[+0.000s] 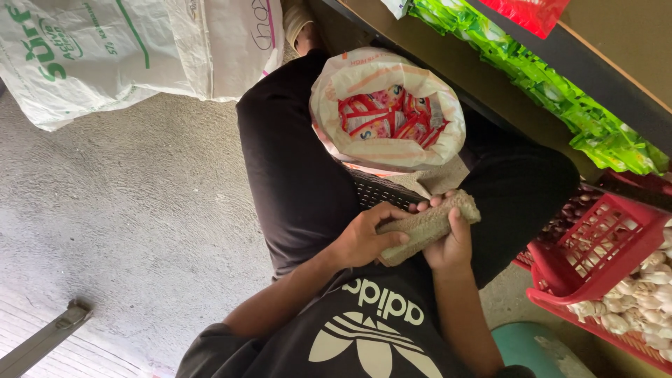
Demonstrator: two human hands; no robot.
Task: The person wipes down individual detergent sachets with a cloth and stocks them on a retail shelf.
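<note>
Over the lap of a person sitting on the concrete floor (126, 210), both hands close on a rough, greyish-brown folded piece of sacking (428, 225), held level between the knees. The left hand (364, 238) wraps it from the near end with the thumb laid along the top, and the right hand (449, 241) cups it from below with the fingers curled over the far edge, so the piece is gripped at both ends, likely to keep the fold from springing open; what the material truly is stays hard to tell from here. Just beyond the hands a white woven sack (388, 105) stands upright, its mouth rolled down into a thick rim so the contents show: small red and pink sachets (385, 115) packed inside. The sack seems to rest in a dark plastic crate (381, 189), of which only a slatted edge shows. To the right, a red basket (595, 245) holds garlic bulbs (644, 294), tipped outward for reach. Above it, green packets (560, 91) lie in a row along a shelf, and large white bags (105, 49) lie on the floor to the upper left.
</note>
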